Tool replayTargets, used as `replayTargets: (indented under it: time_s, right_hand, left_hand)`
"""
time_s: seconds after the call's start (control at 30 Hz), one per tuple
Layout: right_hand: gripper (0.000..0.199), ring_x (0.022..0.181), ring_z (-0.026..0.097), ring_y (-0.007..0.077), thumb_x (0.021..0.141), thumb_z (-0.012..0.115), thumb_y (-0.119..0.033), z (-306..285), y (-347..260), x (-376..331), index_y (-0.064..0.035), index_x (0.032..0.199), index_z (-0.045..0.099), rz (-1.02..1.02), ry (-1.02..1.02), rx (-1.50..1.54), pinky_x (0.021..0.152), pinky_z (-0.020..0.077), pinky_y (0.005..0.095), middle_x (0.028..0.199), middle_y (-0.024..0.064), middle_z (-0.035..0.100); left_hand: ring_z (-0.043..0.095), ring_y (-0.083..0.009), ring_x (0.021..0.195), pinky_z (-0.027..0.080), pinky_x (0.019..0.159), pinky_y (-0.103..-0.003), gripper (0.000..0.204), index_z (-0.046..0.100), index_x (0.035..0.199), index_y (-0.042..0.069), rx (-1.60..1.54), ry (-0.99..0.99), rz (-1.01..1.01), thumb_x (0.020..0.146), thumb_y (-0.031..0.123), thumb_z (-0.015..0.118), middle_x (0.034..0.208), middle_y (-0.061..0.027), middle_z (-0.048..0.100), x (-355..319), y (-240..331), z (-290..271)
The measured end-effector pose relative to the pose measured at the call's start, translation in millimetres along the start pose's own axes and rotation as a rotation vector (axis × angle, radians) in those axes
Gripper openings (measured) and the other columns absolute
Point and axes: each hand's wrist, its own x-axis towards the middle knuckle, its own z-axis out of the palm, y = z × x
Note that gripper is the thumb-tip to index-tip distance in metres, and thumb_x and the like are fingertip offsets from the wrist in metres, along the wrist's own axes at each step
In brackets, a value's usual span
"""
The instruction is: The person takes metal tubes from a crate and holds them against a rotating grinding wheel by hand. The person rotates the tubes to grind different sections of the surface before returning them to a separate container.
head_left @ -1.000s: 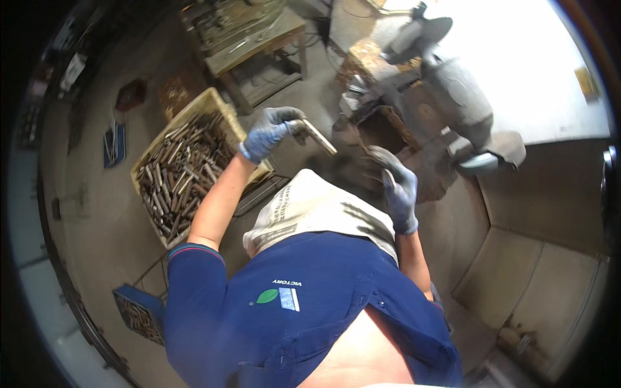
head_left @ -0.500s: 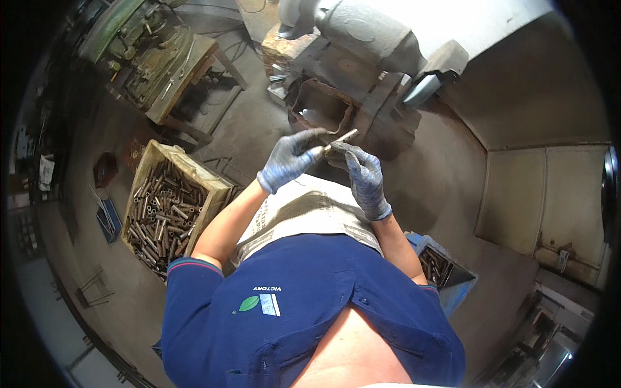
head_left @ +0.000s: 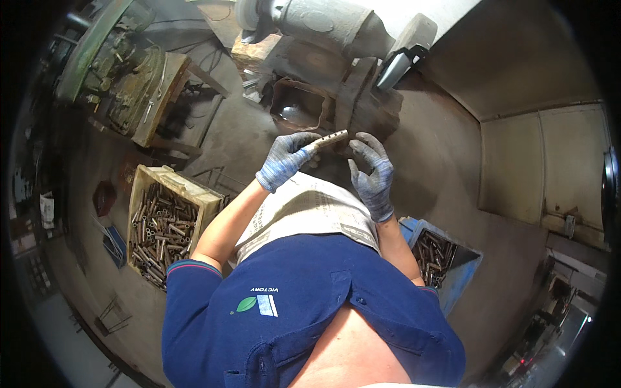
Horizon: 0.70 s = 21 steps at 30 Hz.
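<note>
My left hand point(head_left: 285, 160), in a grey-blue work glove, grips one end of a short metal tube point(head_left: 334, 138) with a row of dark holes along its side. The tube's free end points right, toward my right hand point(head_left: 373, 169). That hand wears a matching glove. Its fingers are apart and curved, a small gap from the tube, with nothing in them. A pale cloth apron point(head_left: 304, 208) covers my lap below both hands.
A yellowish crate point(head_left: 210, 205) full of similar tubes stands left, a blue crate point(head_left: 467, 271) with more tubes right. Ahead is a bench grinder point(head_left: 323, 26) above a rusty open-topped box point(head_left: 278, 116). A machine on a bench point(head_left: 145, 126) stands far left.
My right hand has let go of the tube and opened to its right. The tube stays in my left hand, its holed side now showing. The view has shifted a little.
</note>
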Motion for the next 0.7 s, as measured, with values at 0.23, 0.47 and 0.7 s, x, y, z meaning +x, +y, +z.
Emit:
replayTargets:
  time_s: [0.23, 0.47, 0.7]
  right_hand:
    - [0.028, 0.095, 0.059, 0.0269, 0.065, 0.073, -0.004, 2, 12, 6, -0.0013, 0.092, 0.065, -0.038, 0.052, -0.116, 0.083, 0.0481, 0.0335, 0.103, 0.0146, 0.057]
    - [0.016, 0.098, 0.056, 0.02, 0.078, 0.059, 0.005, 5, 27, 20, -0.0002, 0.091, 0.067, 0.079, 0.071, -0.002, 0.085, 0.0453, 0.0294, 0.106, 0.01, 0.055]
    - [0.018, 0.101, 0.051, 0.0164, 0.082, 0.054, 0.006, 22, 38, 31, 0.0013, 0.095, 0.066, 0.171, 0.29, 0.057, 0.088, 0.0418, 0.0267, 0.107, 0.0077, 0.053]
  left_hand:
    - [0.061, -0.0123, 0.071, 0.052, 0.066, -0.025, 0.032, 0.055, 0.111, -0.007, 0.052, -0.21, 0.029, 0.087, 0.014, 0.059, 0.083, -0.0084, 0.063, 37, -7, -5]
    - [0.062, -0.0133, 0.069, 0.052, 0.065, -0.026, 0.034, 0.055, 0.111, -0.007, 0.059, -0.398, -0.038, 0.086, 0.015, 0.06, 0.079, -0.0084, 0.063, 79, 11, -21]
    - [0.06, -0.0102, 0.074, 0.051, 0.067, -0.024, 0.023, 0.059, 0.103, -0.005, 0.007, -0.195, 0.046, 0.085, 0.008, 0.062, 0.082, -0.0067, 0.065, 124, 6, -31]
